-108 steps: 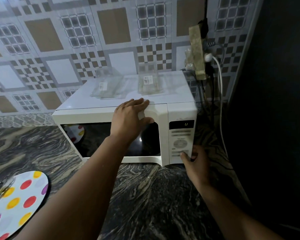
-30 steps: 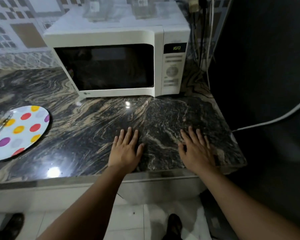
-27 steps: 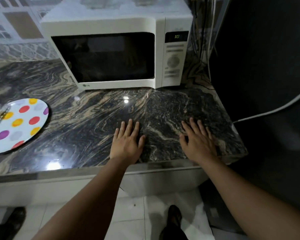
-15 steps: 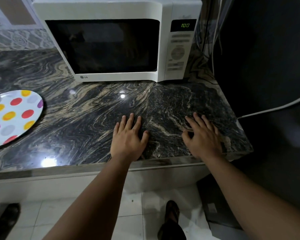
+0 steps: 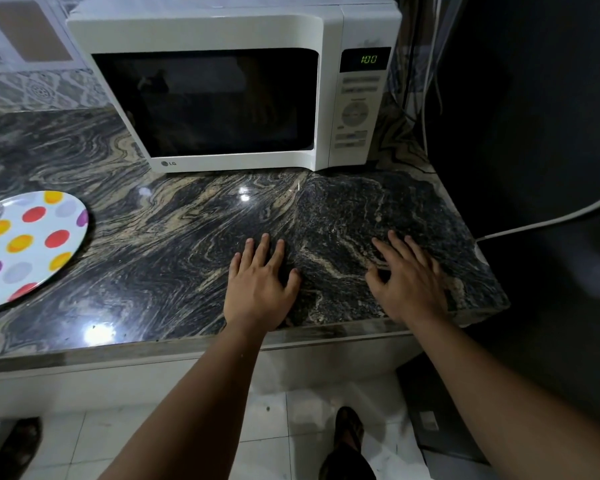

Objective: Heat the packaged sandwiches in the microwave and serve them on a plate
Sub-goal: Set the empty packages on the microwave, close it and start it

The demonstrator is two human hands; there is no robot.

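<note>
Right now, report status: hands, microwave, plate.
Left hand and right hand flat on counter, empty. Microwave shut, display reads 100. Plate left, nothing blocking.

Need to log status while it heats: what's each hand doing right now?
Left hand: open, flat on the countertop, holding nothing.
Right hand: open, resting on the countertop, holding nothing.

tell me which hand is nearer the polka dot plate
Left. The left hand lies flat on the counter to the right of the plate; the right hand lies farther right still.
</note>
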